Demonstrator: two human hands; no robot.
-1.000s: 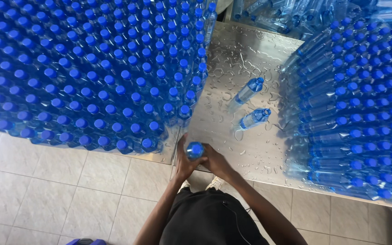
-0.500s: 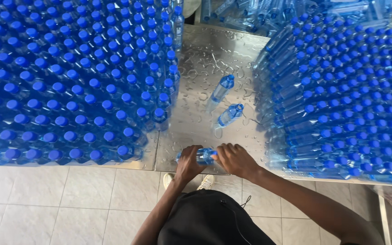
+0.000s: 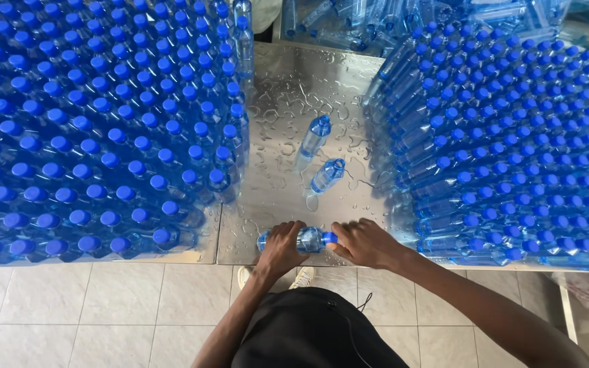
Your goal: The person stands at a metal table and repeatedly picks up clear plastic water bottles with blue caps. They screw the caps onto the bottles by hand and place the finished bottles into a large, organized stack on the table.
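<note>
Clear plastic water bottle with blue cap (image 3: 308, 239) lies on its side at the near edge of the wet steel table (image 3: 288, 95) — long axis left-right. Left hand (image 3: 282, 247) grips the body; right hand (image 3: 365, 242) closes on the cap end — both equally near.

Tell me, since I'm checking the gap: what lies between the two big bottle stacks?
In the head view, wet metal table with two loose bottles lying on it.

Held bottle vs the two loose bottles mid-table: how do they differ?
The held bottle lies crosswise at the table's near edge; the two loose bottles lie angled further back. The left hand and right hand grip the held bottle; the loose ones lie untouched. All are clear with blue caps.
</note>
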